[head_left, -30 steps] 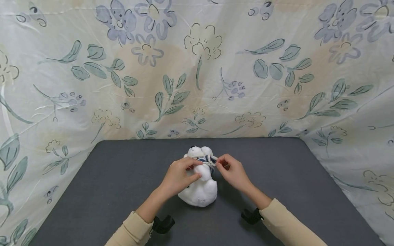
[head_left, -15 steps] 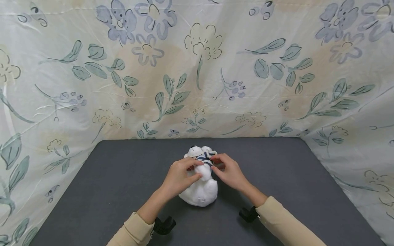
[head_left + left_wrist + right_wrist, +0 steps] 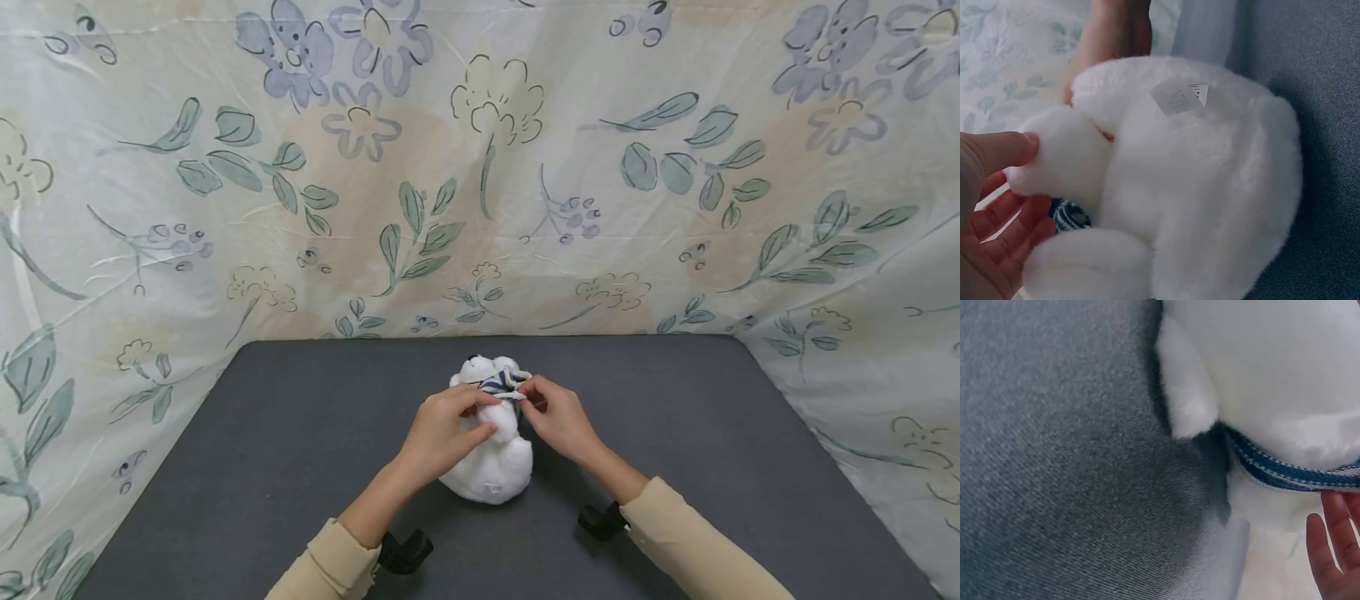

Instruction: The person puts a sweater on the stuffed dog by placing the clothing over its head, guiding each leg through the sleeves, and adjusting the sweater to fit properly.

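Observation:
A white plush bear [image 3: 491, 471] sits on the dark table, its dark nose pointing up and away in the head view. Round its neck goes a blue-and-white striped scarf [image 3: 502, 382], seen close up as a knitted band in the right wrist view. My left hand [image 3: 444, 429] grips the bear from the left, thumb on a white limb [image 3: 1063, 159] and the other fingers behind it. On the right side of the neck, my right hand [image 3: 558, 417] pinches the scarf between thumb and fingertips. A small label [image 3: 1177, 97] shows on the bear's fur.
The dark grey tabletop [image 3: 315, 417] stretches around the bear. A floral curtain [image 3: 337, 208] hangs behind and along both sides. Black wrist straps [image 3: 405, 552] sit by each beige sleeve [image 3: 701, 542].
My right hand shifts left towards the neck, its fingers opening half a second ago and pinching again now. The scarf's folds change shape. The left hand keeps its grip on the bear.

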The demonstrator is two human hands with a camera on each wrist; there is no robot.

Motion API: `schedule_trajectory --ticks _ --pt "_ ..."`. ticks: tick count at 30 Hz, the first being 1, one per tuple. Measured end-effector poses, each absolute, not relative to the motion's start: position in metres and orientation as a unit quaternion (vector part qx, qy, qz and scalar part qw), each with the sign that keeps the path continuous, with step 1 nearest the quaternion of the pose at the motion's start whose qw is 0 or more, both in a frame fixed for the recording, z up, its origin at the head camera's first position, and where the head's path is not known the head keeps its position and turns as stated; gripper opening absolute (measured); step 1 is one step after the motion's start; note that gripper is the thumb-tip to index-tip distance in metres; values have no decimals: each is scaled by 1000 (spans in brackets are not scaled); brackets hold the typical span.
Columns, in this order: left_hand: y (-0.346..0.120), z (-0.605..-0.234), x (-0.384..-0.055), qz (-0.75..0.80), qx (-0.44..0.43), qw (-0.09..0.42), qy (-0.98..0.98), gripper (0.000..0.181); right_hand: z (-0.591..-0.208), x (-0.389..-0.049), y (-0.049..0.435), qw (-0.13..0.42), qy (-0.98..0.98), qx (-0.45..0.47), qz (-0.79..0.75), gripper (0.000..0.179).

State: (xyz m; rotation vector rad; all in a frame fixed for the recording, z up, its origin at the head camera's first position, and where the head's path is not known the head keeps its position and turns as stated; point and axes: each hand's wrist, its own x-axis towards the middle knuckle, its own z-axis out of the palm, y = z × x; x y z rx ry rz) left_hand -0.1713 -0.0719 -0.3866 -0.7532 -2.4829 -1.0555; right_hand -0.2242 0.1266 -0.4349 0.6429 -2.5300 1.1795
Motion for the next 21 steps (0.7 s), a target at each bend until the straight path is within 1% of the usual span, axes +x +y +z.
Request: schedule_trajectory --ticks 10,14,17,21 --pt "-67 -387 -171 -333 -267 198 -882 26 -417 -210 127 111 -863 228 436 8" --pt "-66 -388 -172 -318 -266 230 -880 28 -410 -207 126 107 -853 238 451 7" --pt "-65 -388 -173 -313 -260 247 -879 34 -406 -206 125 115 -844 264 452 9" --pt "-66 -386 -174 -310 -252 247 -883 45 -403 -203 125 139 -829 317 439 10"
